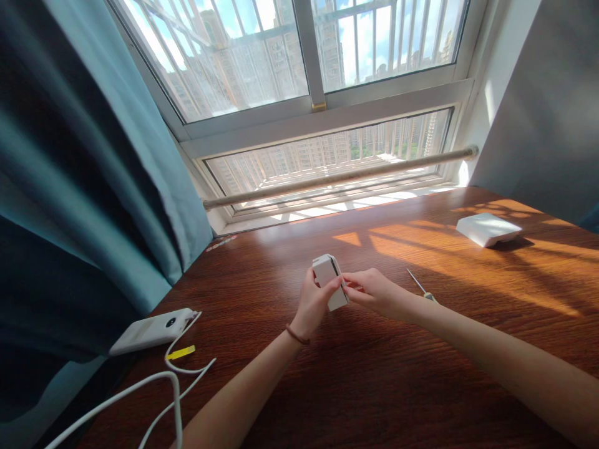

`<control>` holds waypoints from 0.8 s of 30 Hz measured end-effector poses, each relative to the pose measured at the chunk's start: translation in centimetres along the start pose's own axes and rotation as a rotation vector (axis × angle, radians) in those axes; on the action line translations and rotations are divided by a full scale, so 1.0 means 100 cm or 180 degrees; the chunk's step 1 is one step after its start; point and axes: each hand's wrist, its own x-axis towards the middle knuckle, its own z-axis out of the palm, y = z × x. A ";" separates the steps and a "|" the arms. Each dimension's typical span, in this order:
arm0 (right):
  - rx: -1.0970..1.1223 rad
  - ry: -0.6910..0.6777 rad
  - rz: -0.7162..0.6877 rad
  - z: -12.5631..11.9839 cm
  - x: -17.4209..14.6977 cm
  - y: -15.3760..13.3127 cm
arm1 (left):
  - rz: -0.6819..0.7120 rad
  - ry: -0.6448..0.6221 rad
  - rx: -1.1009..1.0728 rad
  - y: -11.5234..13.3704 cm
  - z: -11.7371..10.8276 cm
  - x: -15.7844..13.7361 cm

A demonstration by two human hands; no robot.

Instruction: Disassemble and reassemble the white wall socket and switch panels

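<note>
A small white box-shaped device (325, 269) with a dark slit along one side is held tilted above the brown table. My left hand (312, 304) is wrapped around its lower left part, thumb across the front face. From the other side, the fingers of my right hand (367, 287) are closed at the device's right edge, near the dark slit. Whether a smaller part sits between those fingertips is too small to tell. Beyond my right forearm lies a screwdriver (425, 292), its thin shaft pointing away and its handle partly hidden by the arm.
On the wooden table (281, 262), a white flat-topped box (489, 229) lies at the far right. At left rests a white power bank (152, 332) with a white cable (175, 380) and a yellow tag (181, 353). A blue curtain (116, 156) hangs along the left, beside a window.
</note>
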 end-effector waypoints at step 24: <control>-0.0255 0.0956 0.0104 0.026 -0.013 -0.002 | 0.0434 -0.0606 0.0583 -0.005 0.003 -0.007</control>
